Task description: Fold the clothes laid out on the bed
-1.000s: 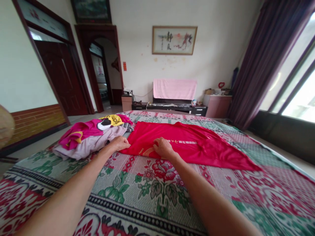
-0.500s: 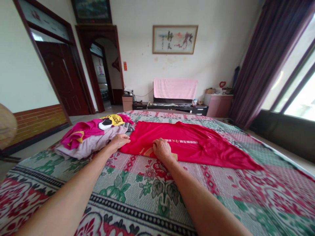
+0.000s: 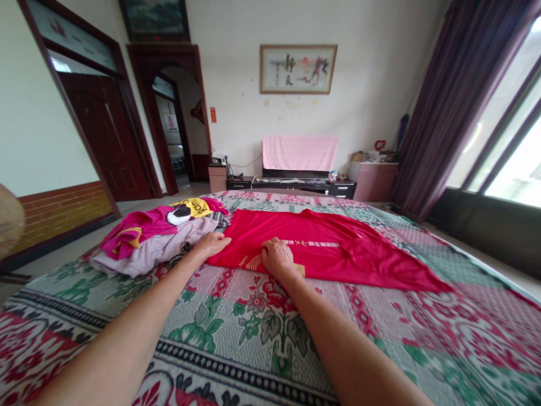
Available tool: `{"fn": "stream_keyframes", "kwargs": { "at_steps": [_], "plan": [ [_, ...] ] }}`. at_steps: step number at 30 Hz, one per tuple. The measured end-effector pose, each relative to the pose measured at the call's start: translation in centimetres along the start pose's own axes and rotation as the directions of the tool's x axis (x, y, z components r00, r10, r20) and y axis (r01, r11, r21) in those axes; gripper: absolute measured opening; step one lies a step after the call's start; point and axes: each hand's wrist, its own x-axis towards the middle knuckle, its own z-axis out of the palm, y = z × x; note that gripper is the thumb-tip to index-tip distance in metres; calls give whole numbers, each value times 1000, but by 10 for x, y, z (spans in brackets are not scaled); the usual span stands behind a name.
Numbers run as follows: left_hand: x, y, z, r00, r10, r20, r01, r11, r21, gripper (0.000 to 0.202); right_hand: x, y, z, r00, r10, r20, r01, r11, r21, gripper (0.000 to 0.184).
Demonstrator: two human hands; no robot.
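Observation:
A red shirt (image 3: pixel 329 237) lies folded long across the bed, with white lettering along its middle and gold stripes near the front edge. At its left end, my left hand (image 3: pixel 212 245) has thumb and fingers drawn together on the cloth. My right hand (image 3: pixel 278 255) rests on the shirt between the stripes and the lettering, its fingers curled down into the fabric. The fingertips of the right hand are hidden. Just left of my left hand is a heap of clothes (image 3: pixel 152 234) in magenta, yellow and pale lilac.
A patterned bedspread (image 3: pixel 203 321) in green, red and white covers the bed. Beyond the far edge stand a low black cabinet (image 3: pixel 279 184) and a screen draped with a pink cloth (image 3: pixel 300 152). A purple curtain (image 3: pixel 439 107) hangs on the right.
My left hand has moved slightly to the right, further over the shirt's left end. My right hand stays in place, and the shirt looks nearly unchanged.

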Motion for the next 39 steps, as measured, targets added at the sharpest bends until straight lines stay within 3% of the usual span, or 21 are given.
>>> {"fn": "stream_keyframes", "kwargs": {
  "at_steps": [6,8,11,16,20,22,26,29,32,35,39],
  "plan": [
    [-5,3,-1,1000,13,-12,-12,997,70,28,0,-2,-4,1000,10,4,-10,1000,2,28],
    [-9,5,-3,998,14,-53,-14,1000,-1,24,0,-2,-5,1000,24,-14,-24,999,25,29],
    [-15,7,-9,994,15,-105,-40,972,-233,21,-1,-3,-7,997,43,-61,-39,998,57,30],
    [-23,7,-19,998,40,39,-7,774,-633,26,0,-1,-12,998,30,-61,-25,996,82,28],
    [-27,10,-21,993,49,110,58,605,-794,35,2,-1,-18,997,35,-68,-27,994,109,28],
    [-28,10,-21,990,21,137,101,567,-818,39,3,-2,-19,998,23,-61,-15,992,129,28],
    [-30,6,-28,976,22,217,155,632,-759,58,3,-3,-18,1000,-4,-27,8,989,148,30],
    [-34,-1,-36,928,144,345,175,647,-742,70,1,-3,-16,1000,3,-3,-3,990,138,32],
    [-37,-9,-43,886,240,396,124,701,-702,58,0,-2,-16,1000,0,-1,0,989,146,33],
    [-37,-13,-45,879,239,413,103,750,-653,41,1,1,-17,999,-42,-17,45,982,182,33],
    [-32,-17,-46,893,221,391,173,634,-754,38,8,7,-22,996,-80,-27,84,967,242,30]
  ]
}}
